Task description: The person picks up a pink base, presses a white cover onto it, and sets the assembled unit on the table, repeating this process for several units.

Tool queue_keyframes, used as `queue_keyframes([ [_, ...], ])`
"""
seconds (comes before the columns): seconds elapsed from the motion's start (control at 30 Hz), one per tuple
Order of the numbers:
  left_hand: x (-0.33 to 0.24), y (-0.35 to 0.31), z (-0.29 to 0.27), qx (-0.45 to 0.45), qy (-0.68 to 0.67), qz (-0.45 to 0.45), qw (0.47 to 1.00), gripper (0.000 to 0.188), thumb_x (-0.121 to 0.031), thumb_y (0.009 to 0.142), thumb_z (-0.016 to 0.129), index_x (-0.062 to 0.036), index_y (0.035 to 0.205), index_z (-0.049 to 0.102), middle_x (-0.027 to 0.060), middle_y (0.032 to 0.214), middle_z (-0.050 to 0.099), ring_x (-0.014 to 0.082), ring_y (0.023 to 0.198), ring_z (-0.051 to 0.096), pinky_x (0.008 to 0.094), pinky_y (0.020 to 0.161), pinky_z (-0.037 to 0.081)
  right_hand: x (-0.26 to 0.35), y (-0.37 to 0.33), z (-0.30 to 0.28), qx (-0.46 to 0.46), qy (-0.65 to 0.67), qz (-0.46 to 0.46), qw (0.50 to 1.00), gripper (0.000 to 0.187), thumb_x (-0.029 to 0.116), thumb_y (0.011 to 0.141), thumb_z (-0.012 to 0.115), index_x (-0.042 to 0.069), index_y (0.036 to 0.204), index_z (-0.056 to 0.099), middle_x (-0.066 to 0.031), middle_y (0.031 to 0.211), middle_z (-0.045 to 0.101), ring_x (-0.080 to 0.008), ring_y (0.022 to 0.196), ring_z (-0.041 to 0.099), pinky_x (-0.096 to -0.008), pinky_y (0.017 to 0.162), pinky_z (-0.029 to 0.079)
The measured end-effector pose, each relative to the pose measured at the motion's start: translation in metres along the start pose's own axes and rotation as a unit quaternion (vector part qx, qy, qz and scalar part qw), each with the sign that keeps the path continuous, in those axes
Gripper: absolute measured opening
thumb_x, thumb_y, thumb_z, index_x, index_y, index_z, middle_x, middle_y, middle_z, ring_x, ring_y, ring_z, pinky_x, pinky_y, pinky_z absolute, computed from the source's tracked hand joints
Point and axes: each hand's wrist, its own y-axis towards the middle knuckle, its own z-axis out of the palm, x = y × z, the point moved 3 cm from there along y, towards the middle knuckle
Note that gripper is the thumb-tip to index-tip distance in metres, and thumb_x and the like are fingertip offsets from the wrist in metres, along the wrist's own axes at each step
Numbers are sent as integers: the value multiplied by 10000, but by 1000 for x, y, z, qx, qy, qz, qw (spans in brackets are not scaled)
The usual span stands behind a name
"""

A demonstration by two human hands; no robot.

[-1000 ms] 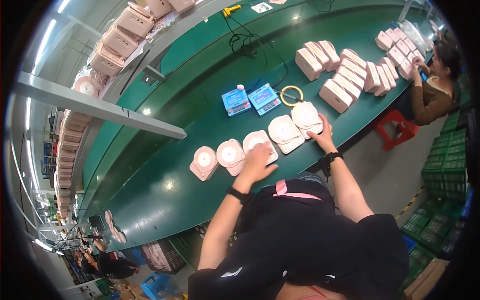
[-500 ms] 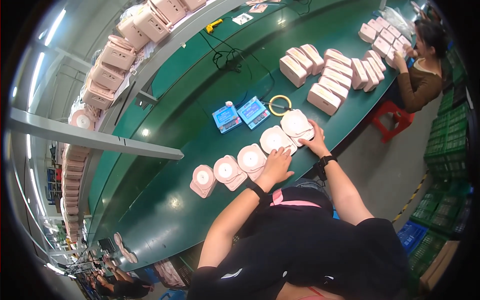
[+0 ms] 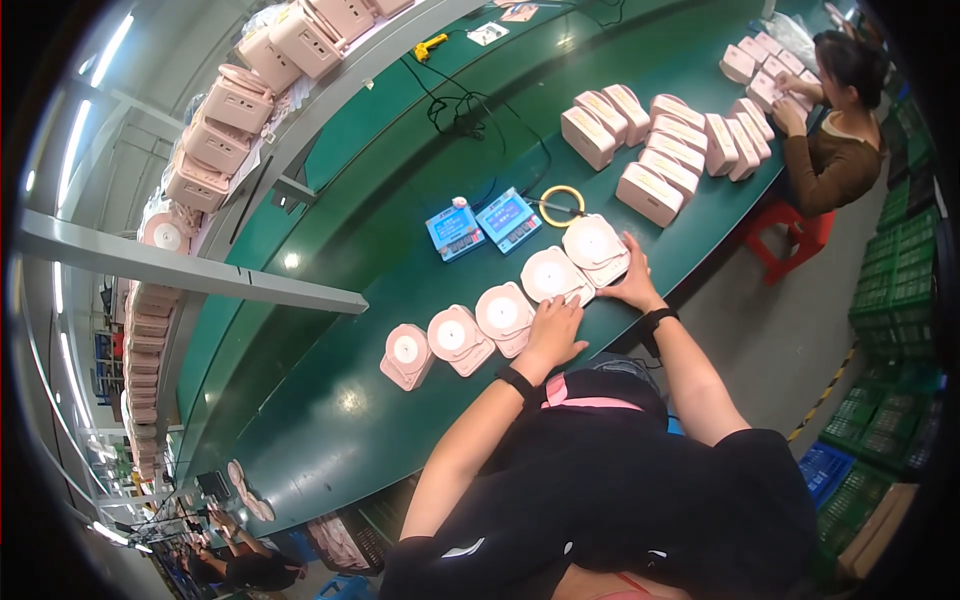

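Note:
Several pale pink boxy units, each topped with a white disc, stand in a slanting row before me. My right hand (image 3: 637, 283) wraps round the right side of the rightmost pink unit (image 3: 594, 243), thumb at its front. My left hand (image 3: 556, 328) lies with fingers stretched against the front edge of the neighbouring pink unit (image 3: 549, 276), its thumb apart. Left of it are another pink unit (image 3: 504, 312) and more of the same kind. The fingertips of my right hand are partly hidden behind the unit.
Two blue meter boxes (image 3: 455, 234) and a yellow tape ring (image 3: 562, 205) lie behind the row. More pink units (image 3: 651, 193) stand at the right, near a co-worker (image 3: 838, 130) by a red stool (image 3: 790, 240). A grey beam (image 3: 200, 268) crosses at left, beside a loaded shelf.
Both my hands keep almost the same places on the units. The right hand's fingers have shifted slightly along the rightmost unit. The co-worker's head and arms have moved a little.

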Motion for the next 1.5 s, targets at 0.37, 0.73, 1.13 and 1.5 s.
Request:
queue_keyframes([
  [0.37, -1, -3, -2, -31, -32, -13, 999, 544, -329, 676, 743, -17, 1079, 549, 114, 1224, 543, 270, 1117, 459, 377, 907, 359, -7, -5, 3, -45, -22, -48, 998, 1163, 345, 408, 909, 146, 1387, 315, -113, 1338, 439, -322, 1250, 389, -451, 1021, 307],
  [0.73, -7, -3, 2, -31, 46, 1, 998, 506, -304, 655, 750, -40, 1036, 550, 103, 1167, 555, 256, 1105, 477, 369, 883, 370, 0, -10, 2, -74, -16, -52, 996, 968, 292, 442, 900, 127, 1276, 438, -118, 1234, 514, -323, 1171, 453, -419, 986, 357],
  [1.13, -6, -15, 1, -44, 20, -26, 998, 460, -277, 678, 726, -14, 1015, 556, 110, 1082, 586, 248, 1042, 506, 362, 840, 391, -2, -11, 3, -153, -14, -43, 987, 905, 250, 466, 893, 79, 1233, 444, -143, 1181, 526, -331, 1098, 486, -404, 943, 396],
  [1.5, -2, -18, -1, -30, -45, -62, 997, 305, -248, 711, 711, -25, 868, 575, 115, 780, 628, 285, 851, 587, 407, 725, 454, -47, -1, -7, -159, 346, 40, 924, 757, 304, 629, 836, 84, 1228, 429, -114, 1176, 514, -246, 1002, 522, -365, 878, 432],
])
